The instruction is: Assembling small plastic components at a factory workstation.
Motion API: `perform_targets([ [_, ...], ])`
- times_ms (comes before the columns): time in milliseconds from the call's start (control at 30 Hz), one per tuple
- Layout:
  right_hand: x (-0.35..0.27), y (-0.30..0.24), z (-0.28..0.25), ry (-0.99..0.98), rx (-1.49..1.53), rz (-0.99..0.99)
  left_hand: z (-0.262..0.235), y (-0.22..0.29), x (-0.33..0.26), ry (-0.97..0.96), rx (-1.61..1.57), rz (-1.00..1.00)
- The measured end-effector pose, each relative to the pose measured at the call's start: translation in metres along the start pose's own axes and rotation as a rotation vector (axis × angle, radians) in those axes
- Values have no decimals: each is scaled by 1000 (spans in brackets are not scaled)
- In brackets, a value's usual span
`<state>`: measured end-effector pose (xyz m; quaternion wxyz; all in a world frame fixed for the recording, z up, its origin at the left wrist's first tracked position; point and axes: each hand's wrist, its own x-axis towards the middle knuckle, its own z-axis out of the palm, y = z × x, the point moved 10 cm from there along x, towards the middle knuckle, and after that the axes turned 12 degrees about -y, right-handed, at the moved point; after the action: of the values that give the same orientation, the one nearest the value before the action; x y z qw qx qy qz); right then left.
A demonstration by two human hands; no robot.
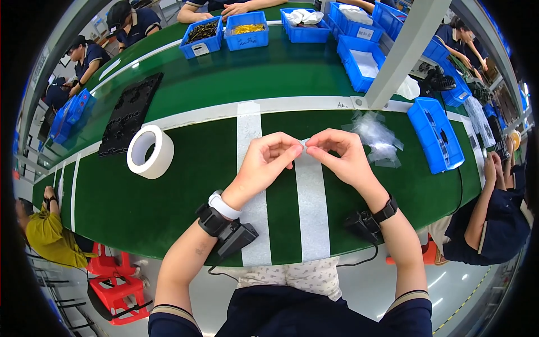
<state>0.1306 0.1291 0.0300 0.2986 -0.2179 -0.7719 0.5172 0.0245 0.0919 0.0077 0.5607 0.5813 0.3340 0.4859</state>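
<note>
My left hand (272,160) and my right hand (341,157) meet above the green table, thumbs and fingertips pinched together. Between the fingertips shows a small whitish piece (304,144), mostly hidden by the fingers. Whether it joins the right-hand white strip (313,216) just below, I cannot tell. Another white strip (254,224) runs beside it on the table, passing under my left wrist. Close to my right hand lies a loose heap of clear plastic film pieces (379,139). A wide roll of white tape (135,160) rests on the table left of my hands.
A black moulded tray (130,115) lies at the left. Blue bins (247,38) with small parts stand across the far side, and a blue bin (435,135) sits at the right. A grey post (401,62) rises beyond my right hand. Co-workers sit around the table.
</note>
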Motion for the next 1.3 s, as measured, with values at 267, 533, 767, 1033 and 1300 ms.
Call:
perform_targets([
  [267,0,-6,6,-54,-51,-47,-1,-3,-1,12,140,-13],
  [533,-2,-28,14,-71,-314,-166,4,-7,-2,-27,174,-83],
  [767,-8,-39,16,-19,-385,-272,7,-15,-1,-78,-17,-150],
  [1033,-6,-38,12,16,-383,-263,4,-9,-3,-47,-35,-155],
  [1300,-3,-14,-4,72,-106,-104,-5,-14,-4,11,-17,-174],
])
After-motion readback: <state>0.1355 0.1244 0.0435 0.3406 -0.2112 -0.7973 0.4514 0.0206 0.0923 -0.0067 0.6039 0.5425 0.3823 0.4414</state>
